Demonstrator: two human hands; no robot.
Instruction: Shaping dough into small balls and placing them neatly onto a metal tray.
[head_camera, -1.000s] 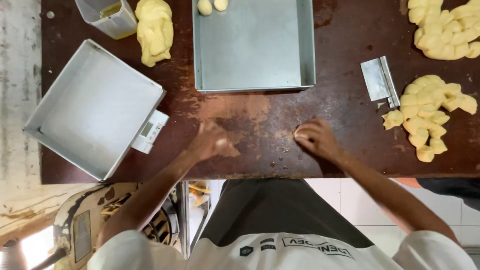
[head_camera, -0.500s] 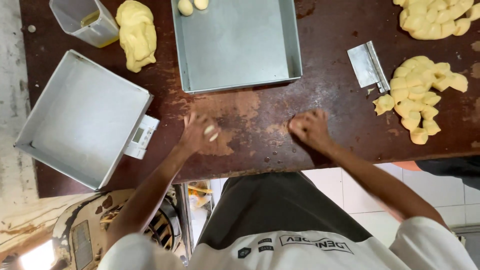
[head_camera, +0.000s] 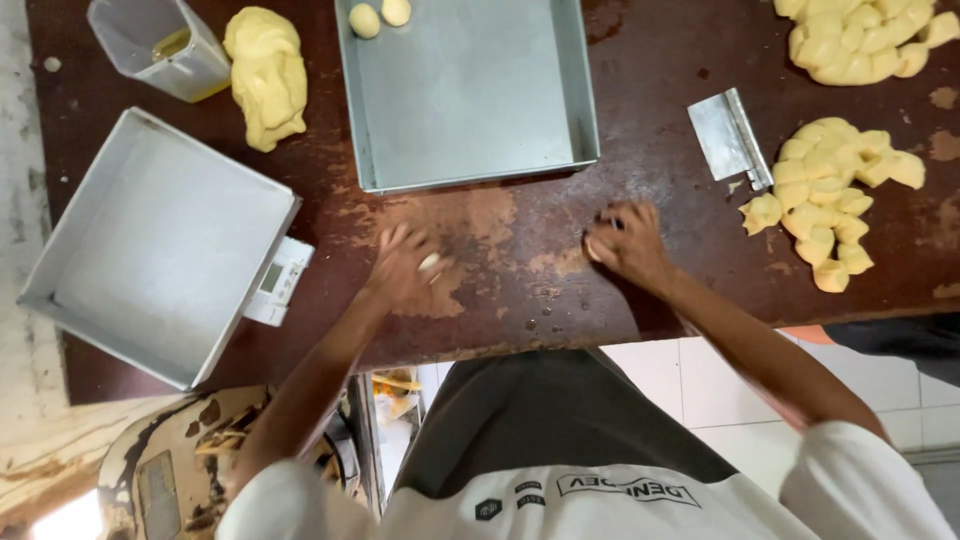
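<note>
Yellow dough is what I am rolling into balls on the dark brown wooden table: my left hand cups a small pale piece at frame centre, my right hand closes over another, hidden, below the square grey metal tray.

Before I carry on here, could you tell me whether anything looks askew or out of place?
Yes: the empty square tray sits askew on top of the digital scale, and its corners hang past the edge of the brown table.
</note>
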